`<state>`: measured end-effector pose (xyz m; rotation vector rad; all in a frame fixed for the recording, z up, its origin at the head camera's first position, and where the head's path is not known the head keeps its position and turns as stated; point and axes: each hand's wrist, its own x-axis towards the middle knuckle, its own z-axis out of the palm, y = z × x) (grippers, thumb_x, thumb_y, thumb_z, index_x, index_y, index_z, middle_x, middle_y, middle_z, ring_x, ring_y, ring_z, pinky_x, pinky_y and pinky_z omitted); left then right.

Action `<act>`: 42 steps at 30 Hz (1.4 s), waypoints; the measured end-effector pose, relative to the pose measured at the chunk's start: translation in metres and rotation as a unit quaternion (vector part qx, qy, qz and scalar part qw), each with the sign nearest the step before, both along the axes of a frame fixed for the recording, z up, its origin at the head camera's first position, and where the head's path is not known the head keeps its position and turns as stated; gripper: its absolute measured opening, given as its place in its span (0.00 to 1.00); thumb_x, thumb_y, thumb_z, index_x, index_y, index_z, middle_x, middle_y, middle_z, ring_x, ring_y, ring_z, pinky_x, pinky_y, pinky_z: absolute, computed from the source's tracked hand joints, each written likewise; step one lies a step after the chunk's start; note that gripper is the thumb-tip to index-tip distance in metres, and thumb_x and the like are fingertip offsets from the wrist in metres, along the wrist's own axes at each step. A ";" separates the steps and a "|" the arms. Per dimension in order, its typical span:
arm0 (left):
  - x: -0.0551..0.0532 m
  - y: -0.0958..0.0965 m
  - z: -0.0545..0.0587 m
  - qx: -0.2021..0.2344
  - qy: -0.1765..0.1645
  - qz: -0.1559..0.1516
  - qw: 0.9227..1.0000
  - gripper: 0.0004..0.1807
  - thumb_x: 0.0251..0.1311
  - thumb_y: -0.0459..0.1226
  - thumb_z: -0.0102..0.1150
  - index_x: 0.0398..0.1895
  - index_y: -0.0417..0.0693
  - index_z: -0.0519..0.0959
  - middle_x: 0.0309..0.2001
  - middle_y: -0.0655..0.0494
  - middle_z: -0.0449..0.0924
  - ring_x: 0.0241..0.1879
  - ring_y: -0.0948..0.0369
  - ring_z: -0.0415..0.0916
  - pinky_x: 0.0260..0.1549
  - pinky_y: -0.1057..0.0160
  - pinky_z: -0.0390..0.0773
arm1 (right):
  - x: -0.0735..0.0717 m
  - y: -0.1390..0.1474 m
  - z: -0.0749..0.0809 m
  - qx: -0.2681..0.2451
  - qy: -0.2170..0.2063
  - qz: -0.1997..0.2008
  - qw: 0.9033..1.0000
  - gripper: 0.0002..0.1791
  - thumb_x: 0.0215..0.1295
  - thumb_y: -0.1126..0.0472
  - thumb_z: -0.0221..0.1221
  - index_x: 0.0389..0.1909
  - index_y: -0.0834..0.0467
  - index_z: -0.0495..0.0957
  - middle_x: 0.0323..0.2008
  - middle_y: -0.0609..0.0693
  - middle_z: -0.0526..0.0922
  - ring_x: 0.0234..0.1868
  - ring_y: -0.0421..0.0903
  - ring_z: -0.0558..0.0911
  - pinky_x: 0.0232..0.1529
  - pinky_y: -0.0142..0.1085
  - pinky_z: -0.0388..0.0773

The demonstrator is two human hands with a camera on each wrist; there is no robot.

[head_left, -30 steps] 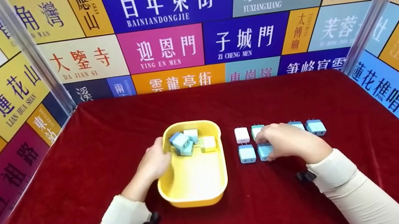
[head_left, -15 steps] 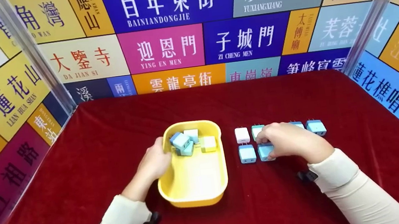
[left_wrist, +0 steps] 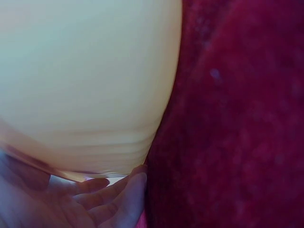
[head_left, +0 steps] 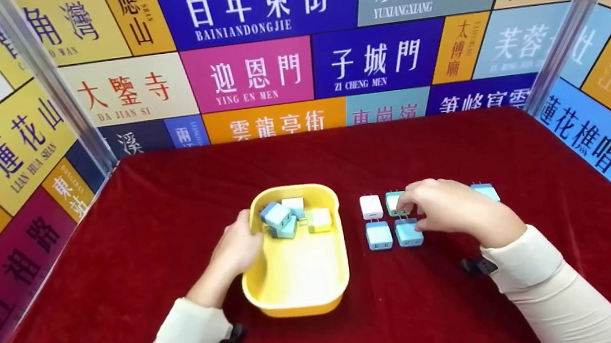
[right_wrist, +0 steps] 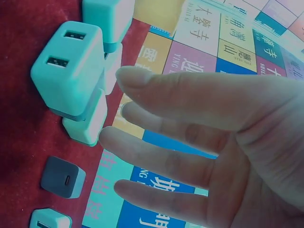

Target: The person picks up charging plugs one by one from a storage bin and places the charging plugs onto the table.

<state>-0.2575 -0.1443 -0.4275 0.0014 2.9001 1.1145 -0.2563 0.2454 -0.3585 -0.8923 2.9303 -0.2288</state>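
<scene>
My left hand (head_left: 237, 243) grips the left rim of a yellow plastic bin (head_left: 298, 303); in the left wrist view its fingers lie against the bin's outer wall. Inside, several USB wall chargers (head_left: 319, 220) are heaped at the far end. My right hand (head_left: 449, 206) hovers just right of a blue two-port charger (head_left: 409, 233), which stands in a small grid of chargers. In the right wrist view the fingers are spread, with a gap between them and the two-port charger. A green-and-white charger (head_left: 396, 203) is partly hidden by that hand.
Left in the grid are a white charger (head_left: 371, 207) and another blue one (head_left: 379, 236). At the right a blue charger (head_left: 484, 192) peeks out behind the hand. Dark red cloth (head_left: 304, 160) covers the table, and a sign-covered wall (head_left: 270, 71) stands behind.
My right hand has released the blue two-port charger and shifted slightly right and up, uncovering it. It now hides more of the chargers on the right. The left hand and bin stay put.
</scene>
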 end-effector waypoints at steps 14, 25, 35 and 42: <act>0.000 0.000 0.003 0.000 -0.007 0.002 1.000 0.29 0.73 0.36 0.50 0.76 0.42 0.66 0.61 0.38 0.82 0.58 0.46 0.81 0.57 0.43 0.81 | 0.008 -0.008 0.010 0.012 0.070 0.036 0.997 0.15 0.61 0.64 0.76 0.48 0.56 0.89 0.40 0.49 0.84 0.37 0.46 0.81 0.42 0.46 0.85; 0.000 -0.001 0.006 0.005 -0.012 0.000 1.000 0.30 0.74 0.36 0.50 0.77 0.41 0.64 0.64 0.37 0.80 0.61 0.46 0.80 0.59 0.43 0.80 | 0.027 -0.032 0.020 0.014 0.098 0.075 0.992 0.16 0.63 0.60 0.76 0.50 0.55 0.88 0.43 0.48 0.84 0.38 0.44 0.82 0.42 0.41 0.86; 0.000 -0.002 0.004 0.009 -0.011 0.002 1.000 0.30 0.73 0.37 0.51 0.77 0.42 0.65 0.63 0.38 0.81 0.60 0.46 0.80 0.58 0.44 0.81 | 0.032 -0.047 0.022 -0.024 0.144 0.157 0.977 0.15 0.63 0.61 0.76 0.50 0.55 0.88 0.46 0.49 0.85 0.43 0.46 0.85 0.44 0.42 0.87; 0.001 0.000 0.001 0.015 -0.011 0.002 1.000 0.29 0.73 0.37 0.51 0.76 0.42 0.66 0.62 0.39 0.81 0.58 0.47 0.81 0.57 0.44 0.82 | 0.018 -0.069 0.023 -0.029 0.136 0.174 0.975 0.13 0.66 0.60 0.73 0.50 0.55 0.88 0.47 0.50 0.86 0.44 0.47 0.87 0.47 0.42 0.88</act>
